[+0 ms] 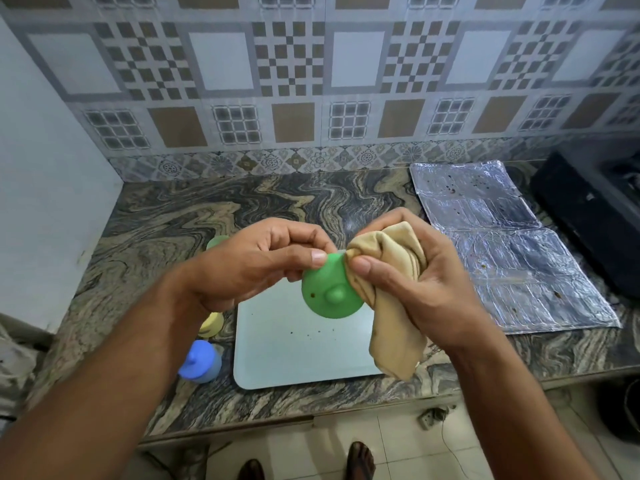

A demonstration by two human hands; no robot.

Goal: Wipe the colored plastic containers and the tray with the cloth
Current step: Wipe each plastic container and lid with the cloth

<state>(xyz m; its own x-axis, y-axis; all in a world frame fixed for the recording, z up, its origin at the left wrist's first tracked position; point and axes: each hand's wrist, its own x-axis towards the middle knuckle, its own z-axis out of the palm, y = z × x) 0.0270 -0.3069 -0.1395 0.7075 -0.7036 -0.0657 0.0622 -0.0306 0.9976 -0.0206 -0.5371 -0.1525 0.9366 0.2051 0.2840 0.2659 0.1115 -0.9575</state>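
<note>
Surface: marbled stone counter (166,216) against a tiled wall.
Left hand (249,261): pinches the green lid (329,292) by its rim, held above the tray (298,351).
Right hand (412,278): grips the bunched cloth (388,299), pressed to the lid's edge at 3 o'clock.
Key relation: lid lies between both hands, knob facing the camera.
Other containers: blue container (202,363) and yellow container (211,323) at 9 o'clock of the tray, another green piece (216,241) behind.
Open room: foil sheet (502,244) at 2 o'clock; counter edge near at 6 o'clock.

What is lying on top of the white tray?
A few small dark specks on the white tray. The green lid and cloth, held by the hands, cover its far part.
</note>
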